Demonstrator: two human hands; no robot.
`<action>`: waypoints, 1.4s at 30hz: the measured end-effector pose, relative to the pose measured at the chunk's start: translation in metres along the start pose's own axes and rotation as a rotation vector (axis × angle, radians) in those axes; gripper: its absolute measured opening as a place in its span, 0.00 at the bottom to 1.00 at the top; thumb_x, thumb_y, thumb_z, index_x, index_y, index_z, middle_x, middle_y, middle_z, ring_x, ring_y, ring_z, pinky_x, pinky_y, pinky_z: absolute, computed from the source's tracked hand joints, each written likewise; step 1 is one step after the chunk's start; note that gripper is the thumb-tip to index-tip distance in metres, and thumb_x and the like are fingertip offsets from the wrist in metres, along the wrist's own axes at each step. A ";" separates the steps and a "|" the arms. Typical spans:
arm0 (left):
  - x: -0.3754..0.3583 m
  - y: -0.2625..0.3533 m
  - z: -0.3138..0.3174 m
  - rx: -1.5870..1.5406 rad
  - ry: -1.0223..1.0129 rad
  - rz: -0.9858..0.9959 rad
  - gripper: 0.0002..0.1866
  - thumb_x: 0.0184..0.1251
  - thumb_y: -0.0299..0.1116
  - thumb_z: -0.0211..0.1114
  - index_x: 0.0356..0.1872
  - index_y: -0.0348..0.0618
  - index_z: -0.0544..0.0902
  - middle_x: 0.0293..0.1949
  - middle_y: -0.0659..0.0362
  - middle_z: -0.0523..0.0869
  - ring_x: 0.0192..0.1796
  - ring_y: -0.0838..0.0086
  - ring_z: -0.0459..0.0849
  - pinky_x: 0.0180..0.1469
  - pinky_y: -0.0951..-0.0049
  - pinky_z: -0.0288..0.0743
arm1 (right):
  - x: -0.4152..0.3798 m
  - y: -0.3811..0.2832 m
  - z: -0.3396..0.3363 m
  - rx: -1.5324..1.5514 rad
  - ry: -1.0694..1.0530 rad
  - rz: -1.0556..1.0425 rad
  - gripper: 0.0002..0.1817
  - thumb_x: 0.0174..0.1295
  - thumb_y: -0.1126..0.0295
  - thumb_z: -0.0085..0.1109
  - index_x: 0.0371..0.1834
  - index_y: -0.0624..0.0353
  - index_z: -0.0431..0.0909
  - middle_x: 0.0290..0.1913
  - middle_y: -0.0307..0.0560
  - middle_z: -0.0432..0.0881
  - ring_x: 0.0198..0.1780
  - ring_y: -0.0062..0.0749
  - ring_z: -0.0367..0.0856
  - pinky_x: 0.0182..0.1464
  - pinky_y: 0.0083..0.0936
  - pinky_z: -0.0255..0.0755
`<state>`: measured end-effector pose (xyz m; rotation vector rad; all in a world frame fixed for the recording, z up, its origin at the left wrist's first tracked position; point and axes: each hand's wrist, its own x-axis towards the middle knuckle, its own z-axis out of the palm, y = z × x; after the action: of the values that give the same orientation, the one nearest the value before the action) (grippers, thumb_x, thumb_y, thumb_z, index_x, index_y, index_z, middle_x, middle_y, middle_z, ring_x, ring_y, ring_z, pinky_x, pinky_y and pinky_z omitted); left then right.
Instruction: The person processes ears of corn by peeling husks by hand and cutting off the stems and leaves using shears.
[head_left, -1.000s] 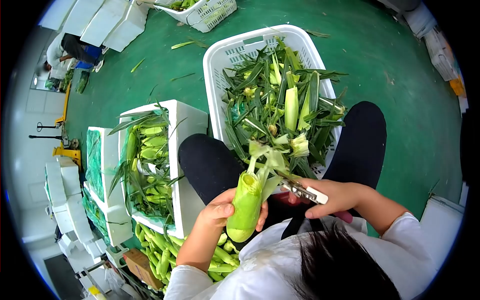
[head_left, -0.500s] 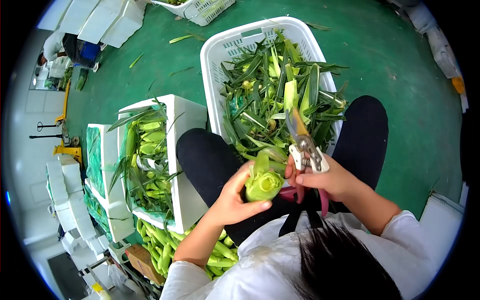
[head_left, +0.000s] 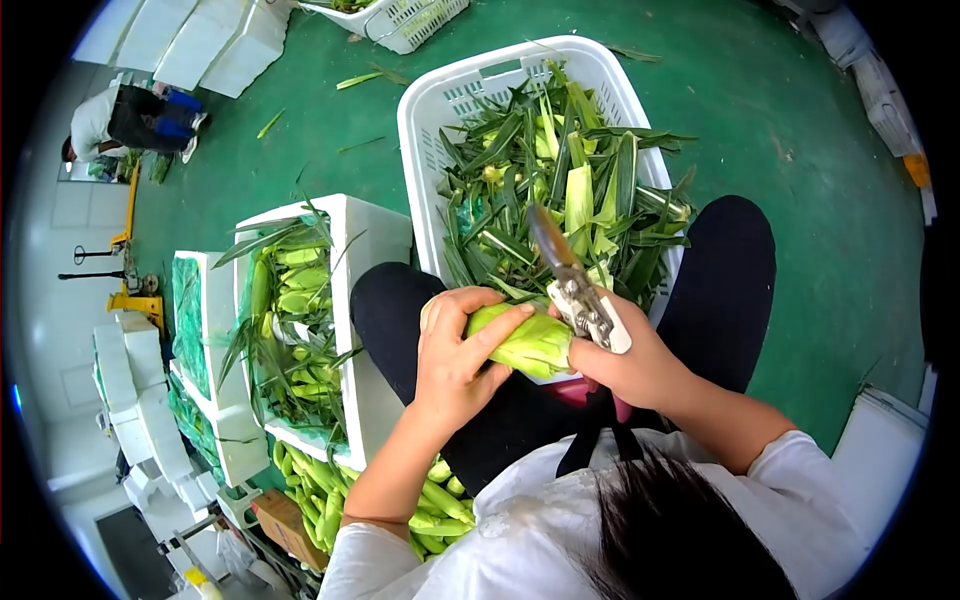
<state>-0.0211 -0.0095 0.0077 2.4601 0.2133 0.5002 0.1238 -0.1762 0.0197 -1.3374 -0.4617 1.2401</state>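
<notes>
Left hand [head_left: 450, 355] wraps green corn [head_left: 530, 345], seemingly to steady it — right hand [head_left: 645, 365] grips pruning shears [head_left: 580, 302], blades angled away, apparently sparing the fingers.

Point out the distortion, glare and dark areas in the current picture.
Head view: fisheye curvature bows the scene, with black corners and a blue fringe at the left rim; the white foam box looks bright; the green floor carries soft pale sheen; the pruning shears read clearly.

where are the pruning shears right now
In the head view, the shears are in the right hand, just right of the corn.
</notes>
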 end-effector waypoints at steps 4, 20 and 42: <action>-0.006 -0.001 0.013 -0.490 -0.041 -0.230 0.33 0.47 0.31 0.81 0.59 0.40 0.80 0.53 0.54 0.78 0.56 0.62 0.79 0.60 0.65 0.72 | -0.002 -0.011 0.008 0.293 0.053 0.157 0.17 0.61 0.76 0.56 0.53 0.60 0.71 0.34 0.38 0.76 0.32 0.19 0.76 0.35 0.22 0.73; -0.053 0.000 0.043 -1.757 -0.157 -0.541 0.50 0.54 0.48 0.79 0.73 0.39 0.61 0.67 0.50 0.73 0.68 0.59 0.75 0.72 0.57 0.65 | -0.014 -0.006 0.030 0.950 -0.112 0.151 0.16 0.63 0.70 0.54 0.53 0.57 0.65 0.23 0.34 0.70 0.25 0.21 0.71 0.35 0.28 0.74; -0.740 -0.035 -0.160 -0.413 2.300 -0.900 0.21 0.73 0.38 0.54 0.62 0.42 0.74 0.43 0.55 0.81 0.42 0.71 0.81 0.41 0.72 0.79 | 0.020 0.065 0.059 0.297 -0.260 0.662 0.27 0.60 0.68 0.52 0.63 0.66 0.68 0.45 0.54 0.79 0.51 0.45 0.79 0.57 0.48 0.75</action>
<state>-0.7641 -0.0922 -0.1183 0.1391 1.5906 2.1345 0.0549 -0.1458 -0.0302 -1.1051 0.0102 1.9573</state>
